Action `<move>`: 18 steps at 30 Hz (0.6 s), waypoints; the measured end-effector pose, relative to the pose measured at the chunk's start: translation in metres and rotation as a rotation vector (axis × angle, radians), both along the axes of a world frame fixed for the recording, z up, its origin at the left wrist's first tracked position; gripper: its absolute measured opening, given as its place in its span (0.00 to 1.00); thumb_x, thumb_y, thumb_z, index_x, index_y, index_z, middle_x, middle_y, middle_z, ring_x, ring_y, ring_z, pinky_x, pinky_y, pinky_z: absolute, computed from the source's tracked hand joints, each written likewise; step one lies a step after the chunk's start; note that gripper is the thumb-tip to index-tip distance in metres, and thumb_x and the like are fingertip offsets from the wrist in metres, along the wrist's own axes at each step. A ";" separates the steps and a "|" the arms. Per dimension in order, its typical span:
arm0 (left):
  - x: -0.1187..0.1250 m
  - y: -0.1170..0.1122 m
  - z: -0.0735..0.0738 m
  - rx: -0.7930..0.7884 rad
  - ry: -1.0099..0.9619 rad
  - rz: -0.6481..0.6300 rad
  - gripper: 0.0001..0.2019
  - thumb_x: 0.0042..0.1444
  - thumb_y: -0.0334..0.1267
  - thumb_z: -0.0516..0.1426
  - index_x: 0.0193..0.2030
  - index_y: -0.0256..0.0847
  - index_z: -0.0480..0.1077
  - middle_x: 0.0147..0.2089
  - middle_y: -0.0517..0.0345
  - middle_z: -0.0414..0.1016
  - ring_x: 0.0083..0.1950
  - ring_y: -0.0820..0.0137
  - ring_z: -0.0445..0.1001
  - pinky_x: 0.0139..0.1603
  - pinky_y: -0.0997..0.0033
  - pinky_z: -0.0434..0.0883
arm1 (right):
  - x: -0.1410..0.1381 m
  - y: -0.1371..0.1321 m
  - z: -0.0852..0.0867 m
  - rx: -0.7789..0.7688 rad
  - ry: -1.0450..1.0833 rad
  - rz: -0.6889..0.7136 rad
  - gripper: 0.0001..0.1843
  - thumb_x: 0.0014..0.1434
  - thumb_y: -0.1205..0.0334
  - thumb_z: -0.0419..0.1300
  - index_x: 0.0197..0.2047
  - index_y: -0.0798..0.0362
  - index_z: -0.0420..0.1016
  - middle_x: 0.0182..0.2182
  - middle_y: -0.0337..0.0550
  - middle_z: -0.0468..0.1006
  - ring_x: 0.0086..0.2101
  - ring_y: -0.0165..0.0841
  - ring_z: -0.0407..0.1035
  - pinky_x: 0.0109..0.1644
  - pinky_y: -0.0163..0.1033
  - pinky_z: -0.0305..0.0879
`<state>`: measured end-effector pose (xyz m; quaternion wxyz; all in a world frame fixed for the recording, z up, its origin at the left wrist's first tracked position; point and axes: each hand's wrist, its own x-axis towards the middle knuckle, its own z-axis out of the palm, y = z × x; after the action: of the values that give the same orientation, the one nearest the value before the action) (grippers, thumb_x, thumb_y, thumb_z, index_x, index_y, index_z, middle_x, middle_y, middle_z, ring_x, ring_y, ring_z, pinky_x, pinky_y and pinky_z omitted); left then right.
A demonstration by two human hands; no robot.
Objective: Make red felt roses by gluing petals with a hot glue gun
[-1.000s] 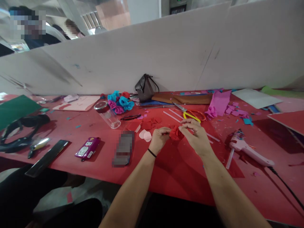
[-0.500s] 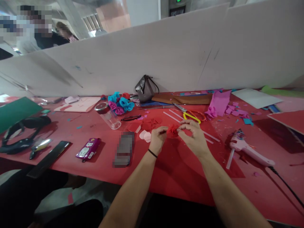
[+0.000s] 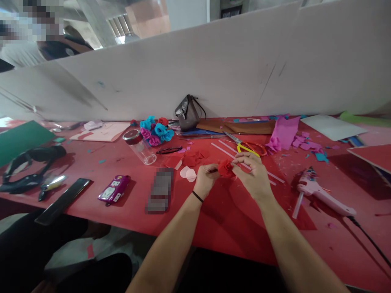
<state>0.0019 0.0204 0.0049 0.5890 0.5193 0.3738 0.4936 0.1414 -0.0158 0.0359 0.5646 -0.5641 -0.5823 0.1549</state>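
Between my two hands is a red paper flower, held a little above the red table. My left hand is closed in a pinch at the flower's left side. From the right, my right hand pinches its edge with thumb and fingers. Just left of my left hand lie pale pink paper petals and red paper pieces. Behind my right hand are scissors with yellow and orange handles, and clear glue sticks.
A pink glue gun with a cord lies right. To the left are a phone, a purple power strip and a glass jar. Blue and pink paper flowers and a grey pouch stand by the white partition.
The red flower has turned and shows more of its open face between my fingers. Both hands have stayed in nearly the same place; the view has shifted slightly.
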 end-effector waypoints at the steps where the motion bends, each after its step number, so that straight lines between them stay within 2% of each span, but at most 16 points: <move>1: 0.000 0.000 0.001 0.007 0.002 -0.002 0.05 0.38 0.35 0.61 0.21 0.35 0.74 0.22 0.61 0.71 0.27 0.74 0.65 0.30 0.75 0.64 | 0.000 0.000 0.000 -0.002 0.003 -0.005 0.04 0.49 0.58 0.61 0.27 0.48 0.75 0.38 0.44 0.73 0.46 0.42 0.65 0.53 0.51 0.56; 6: 0.002 0.001 -0.001 0.013 -0.017 0.012 0.03 0.36 0.33 0.61 0.19 0.35 0.72 0.20 0.63 0.69 0.26 0.76 0.64 0.31 0.75 0.63 | 0.003 0.001 -0.001 -0.041 0.033 -0.022 0.06 0.50 0.56 0.61 0.28 0.49 0.74 0.35 0.43 0.75 0.43 0.41 0.66 0.51 0.50 0.57; 13: 0.004 0.002 -0.004 -0.045 -0.020 0.133 0.01 0.34 0.30 0.58 0.17 0.36 0.70 0.18 0.64 0.68 0.22 0.78 0.62 0.26 0.76 0.60 | -0.002 -0.008 0.007 0.021 0.039 -0.021 0.03 0.50 0.60 0.60 0.28 0.47 0.76 0.37 0.43 0.74 0.46 0.42 0.65 0.54 0.52 0.57; 18: 0.004 0.001 -0.001 -0.066 -0.042 0.119 0.02 0.36 0.31 0.57 0.20 0.36 0.72 0.18 0.61 0.71 0.24 0.74 0.68 0.29 0.74 0.65 | -0.006 -0.007 0.004 0.019 -0.016 -0.025 0.05 0.51 0.57 0.61 0.30 0.47 0.77 0.39 0.45 0.73 0.47 0.43 0.64 0.53 0.54 0.57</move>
<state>0.0056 0.0210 0.0035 0.5832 0.4662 0.4074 0.5260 0.1350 -0.0231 0.0402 0.5670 -0.5673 -0.5811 0.1377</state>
